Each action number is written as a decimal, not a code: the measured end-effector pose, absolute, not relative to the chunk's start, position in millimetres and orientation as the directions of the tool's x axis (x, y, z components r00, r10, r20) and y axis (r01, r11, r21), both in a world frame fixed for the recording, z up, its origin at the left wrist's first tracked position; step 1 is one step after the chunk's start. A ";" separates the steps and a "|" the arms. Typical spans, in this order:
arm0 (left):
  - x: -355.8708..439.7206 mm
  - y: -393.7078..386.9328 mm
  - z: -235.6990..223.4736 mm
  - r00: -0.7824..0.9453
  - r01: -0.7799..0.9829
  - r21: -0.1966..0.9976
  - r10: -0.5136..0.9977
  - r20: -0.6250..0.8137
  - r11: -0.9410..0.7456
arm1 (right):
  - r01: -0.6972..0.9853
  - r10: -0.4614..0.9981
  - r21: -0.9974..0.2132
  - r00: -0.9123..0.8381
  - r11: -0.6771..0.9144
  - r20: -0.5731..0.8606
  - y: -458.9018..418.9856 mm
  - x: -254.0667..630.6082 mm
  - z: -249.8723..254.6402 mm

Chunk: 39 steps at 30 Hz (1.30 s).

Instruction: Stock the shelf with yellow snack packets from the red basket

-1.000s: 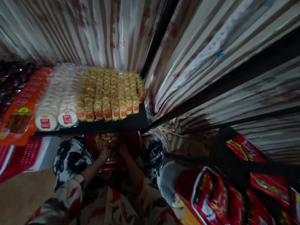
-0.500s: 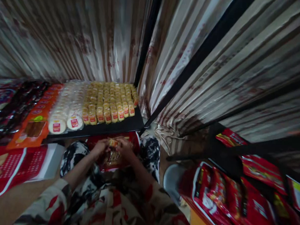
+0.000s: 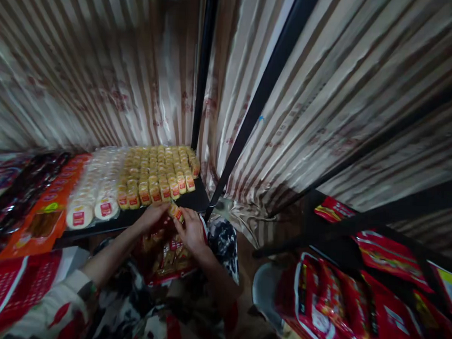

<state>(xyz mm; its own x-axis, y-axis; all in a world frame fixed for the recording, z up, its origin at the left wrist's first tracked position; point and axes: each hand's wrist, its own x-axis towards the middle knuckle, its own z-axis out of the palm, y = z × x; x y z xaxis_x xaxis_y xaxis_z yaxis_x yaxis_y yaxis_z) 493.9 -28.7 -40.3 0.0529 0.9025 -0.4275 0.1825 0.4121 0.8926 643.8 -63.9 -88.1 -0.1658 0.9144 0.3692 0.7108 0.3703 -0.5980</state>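
Left hand [image 3: 157,214] and right hand [image 3: 191,230] both pinch one small wrapped yellow snack [image 3: 176,214] near the front edge of the black shelf [image 3: 199,198], probably to steady it. Similar snacks [image 3: 157,170] stand in rows, labels [image 3: 165,191] outward, likely for display; red container [image 3: 184,274] below holds loose packets [image 3: 172,253].

- Probably a small snack shop or stall, to judge by packaged goods laid out in repeated rows.
- A black shelf [image 3: 200,196] carries small yellow packets [image 3: 154,191] in neat columns, labels facing outward.
- Alongside run round white packs [image 3: 80,217], flat orange packs [image 3: 60,198] and dark glossy packs [image 3: 28,187], each kind grouped together.
- To the right, more shiny red bags [image 3: 392,257] lie on a dark surface.
- Black posts [image 3: 251,121] stand before a striped, gathered curtain [image 3: 140,66]; lighting is dim.
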 end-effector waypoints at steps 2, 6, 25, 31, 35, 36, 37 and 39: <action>501.4 -19.2 -26.4 0.084 0.259 0.923 0.946 -0.314 0.283 | 0.712 0.911 -0.603 -0.128 0.360 0.393 -55.0 646.4 -80.0; 516.4 6.2 -10.2 0.066 0.448 0.889 0.988 -0.139 0.095 | 0.696 0.910 -0.646 -0.025 0.313 0.414 -34.6 648.9 -65.3; 585.9 138.4 3.3 0.223 0.766 0.591 0.967 0.125 -0.253 | 0.589 0.907 -0.791 0.224 0.164 0.355 65.5 661.3 -63.2; 584.6 148.3 -18.9 0.265 0.818 0.500 0.958 0.112 -0.285 | 0.569 0.919 -0.813 0.244 0.123 0.310 74.4 658.7 -86.3; 584.1 150.8 -26.1 0.323 0.877 0.333 0.938 0.129 -0.347 | 0.562 0.943 -0.823 0.223 0.084 0.248 77.8 659.5 -97.3; 584.1 151.2 -27.0 0.339 0.885 0.292 0.931 0.133 -0.363 | 0.562 0.946 -0.824 0.221 0.073 0.235 78.7 659.6 -98.9; 584.1 151.5 -27.8 0.352 0.889 0.261 0.926 0.138 -0.377 | 0.562 0.948 -0.824 0.221 0.069 0.230 79.7 659.6 -100.1; 584.2 151.6 -29.1 0.359 0.892 0.234 0.921 0.151 -0.386 | 0.553 0.944 -0.829 0.227 0.076 0.238 82.1 659.7 -100.8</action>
<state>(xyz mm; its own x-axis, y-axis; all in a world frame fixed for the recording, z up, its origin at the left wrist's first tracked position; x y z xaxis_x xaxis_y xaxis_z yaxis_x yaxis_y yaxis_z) 584.2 151.6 -29.1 0.3589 0.9210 0.1512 0.8924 -0.3861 0.2336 659.7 82.1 -100.8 0.2267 0.9444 0.2382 0.5533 0.0764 -0.8295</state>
